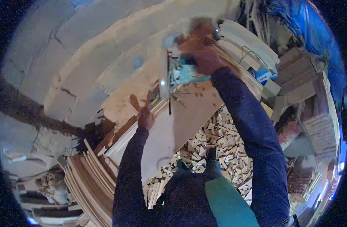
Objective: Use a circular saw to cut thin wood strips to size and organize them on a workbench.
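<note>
My left hand (146, 118) is at the near end of some pale wooden strips (160, 107), by the wall side of the work board. Its fingers look spread, with nothing plainly held in them. My right arm reaches far forward, and my right hand (203, 51) is over a teal bench machine (190, 73). Motion blur smears that hand, so I cannot make out its fingers or any grip. A thin dark metal bar (170, 85) runs along the machine's left side. Loose thin sticks (180, 99) lie on the pale board (188, 113) in front of it.
Many small wood offcuts (228, 140) are heaped on the floor around my feet. Long boards (92, 181) lean at the left, below a block wall (79, 72). Stacked planks (247, 36), a blue-and-white box (265, 75) and a blue sheet (290, 17) stand at the right.
</note>
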Demonstrator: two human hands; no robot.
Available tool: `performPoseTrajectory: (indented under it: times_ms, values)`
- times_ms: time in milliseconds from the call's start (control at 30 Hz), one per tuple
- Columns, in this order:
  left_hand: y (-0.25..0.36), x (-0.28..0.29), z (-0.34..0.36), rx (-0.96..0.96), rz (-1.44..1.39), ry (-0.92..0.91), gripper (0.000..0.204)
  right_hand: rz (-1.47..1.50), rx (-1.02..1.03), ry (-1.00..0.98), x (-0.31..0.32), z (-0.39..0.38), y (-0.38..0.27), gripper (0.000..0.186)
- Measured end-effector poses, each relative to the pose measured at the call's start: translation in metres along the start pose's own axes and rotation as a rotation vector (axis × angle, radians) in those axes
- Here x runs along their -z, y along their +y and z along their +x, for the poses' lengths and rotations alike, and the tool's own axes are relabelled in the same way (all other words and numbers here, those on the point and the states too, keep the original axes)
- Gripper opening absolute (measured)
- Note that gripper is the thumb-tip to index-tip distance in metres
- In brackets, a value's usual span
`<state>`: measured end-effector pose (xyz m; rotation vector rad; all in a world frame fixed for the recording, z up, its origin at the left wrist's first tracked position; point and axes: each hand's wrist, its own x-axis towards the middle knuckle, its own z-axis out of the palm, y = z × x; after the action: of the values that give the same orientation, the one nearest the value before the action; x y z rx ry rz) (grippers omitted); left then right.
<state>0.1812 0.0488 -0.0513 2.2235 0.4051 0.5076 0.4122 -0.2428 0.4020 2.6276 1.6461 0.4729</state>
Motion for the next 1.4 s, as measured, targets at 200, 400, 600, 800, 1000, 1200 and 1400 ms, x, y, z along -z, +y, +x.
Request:
performPoseTrajectory:
  times_ms: [200, 400, 600, 800, 1000, 1200, 1400]
  values:
    - [0.075, 0.038, -0.049, -0.102, 0.750, 0.335, 0.074, 0.165, 0.128, 0.246, -0.040, -0.003, 0.020, 0.053]
    - [0.062, 0.068, -0.207, 0.141, 0.798, 0.298, 0.071, 0.055, 0.297, 0.566, -0.059, 0.014, 0.028, 0.049]
    - [0.051, 0.086, -0.300, 0.448, 0.731, 0.265, 0.065, 0.234, 0.229, 0.309, -0.052, 0.007, 0.019, 0.054]
    - [-0.048, 0.126, -0.282, 0.732, 0.933, 0.337, 0.073, 0.234, 0.279, 0.476, -0.053, 0.015, 0.010, 0.048]
    - [-0.066, 0.129, -0.289, 0.477, 0.641, 0.556, 0.056, 0.226, 0.094, 0.298, -0.060, 0.008, 0.033, 0.046]
    - [0.032, 0.149, -0.289, 0.381, 0.599, 0.342, 0.065, 0.292, 0.247, 0.475, -0.054, 0.012, 0.029, 0.041]
    - [0.042, 0.119, -0.217, 0.207, 0.914, 0.044, 0.062, 0.294, 0.123, 0.168, -0.035, -0.002, 0.024, 0.046]
